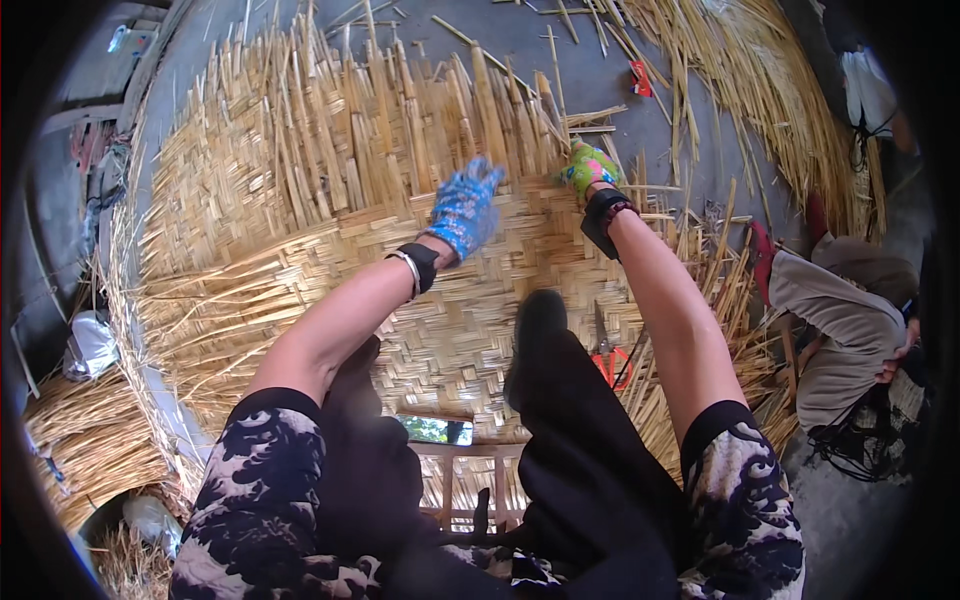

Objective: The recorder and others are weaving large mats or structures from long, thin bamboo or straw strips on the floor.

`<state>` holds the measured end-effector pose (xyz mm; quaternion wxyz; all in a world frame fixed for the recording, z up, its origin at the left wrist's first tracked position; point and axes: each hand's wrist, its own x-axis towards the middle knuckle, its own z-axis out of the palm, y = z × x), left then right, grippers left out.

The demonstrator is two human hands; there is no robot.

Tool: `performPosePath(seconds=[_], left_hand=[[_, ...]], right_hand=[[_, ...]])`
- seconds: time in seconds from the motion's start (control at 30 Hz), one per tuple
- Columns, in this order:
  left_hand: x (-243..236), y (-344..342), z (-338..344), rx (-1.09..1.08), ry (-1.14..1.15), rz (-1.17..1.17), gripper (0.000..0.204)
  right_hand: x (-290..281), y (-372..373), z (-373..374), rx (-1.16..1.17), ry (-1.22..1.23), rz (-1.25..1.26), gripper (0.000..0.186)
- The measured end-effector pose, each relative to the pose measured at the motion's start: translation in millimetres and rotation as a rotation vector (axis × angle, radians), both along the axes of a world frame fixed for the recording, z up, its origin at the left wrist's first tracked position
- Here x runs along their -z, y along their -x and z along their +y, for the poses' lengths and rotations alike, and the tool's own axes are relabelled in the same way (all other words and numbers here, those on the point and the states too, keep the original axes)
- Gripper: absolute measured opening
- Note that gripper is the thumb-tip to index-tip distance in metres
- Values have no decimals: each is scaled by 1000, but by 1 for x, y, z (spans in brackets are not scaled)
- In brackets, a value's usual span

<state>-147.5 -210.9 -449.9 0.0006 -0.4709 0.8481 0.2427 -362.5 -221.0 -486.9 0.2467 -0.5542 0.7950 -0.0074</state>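
Observation:
Beneath me spreads a large woven mat (pixel 440 350) of pale, flattened reed strips, with loose vertical strip ends (pixel 385 120) along its far side. My left hand (pixel 463 210), in a blue patterned glove, is blurred over the weave just below those ends; whether it holds anything is unclear. My right hand (pixel 588 170), in a green floral glove, has its fingers closed at the mat's upper right among the strips, apparently gripping one whose identity is partly hidden. Scissors with orange handles (pixel 612 368) lie on the mat inside my right forearm.
Loose reed bundles (pixel 760 100) lie at upper right and at lower left (pixel 90 430). A small red object (pixel 640 78) lies on the grey floor (pixel 550 25). Another person's legs (pixel 835 330) and hand (pixel 890 365) are at the right. A white bag (pixel 92 345) is at the left.

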Motion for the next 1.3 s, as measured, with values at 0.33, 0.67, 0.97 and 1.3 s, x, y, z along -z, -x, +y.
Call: performPosePath(seconds=[0.33,0.67,0.97,1.3], left_hand=[[-2,-112,42,62,-399,295,25],[54,-332,12,-1547,-632,1594,22],[34,-379,16,-1551,-609,2034,34],[-34,-324,-86,-662,64,985,33]], right_hand=[[-46,-33,27,-75,124,518,97],[-51,-242,-4,-795,352,-490,42],[-4,-355,-38,-839,-1,-279,18],[-16,-346,7,-727,582,-304,7]])
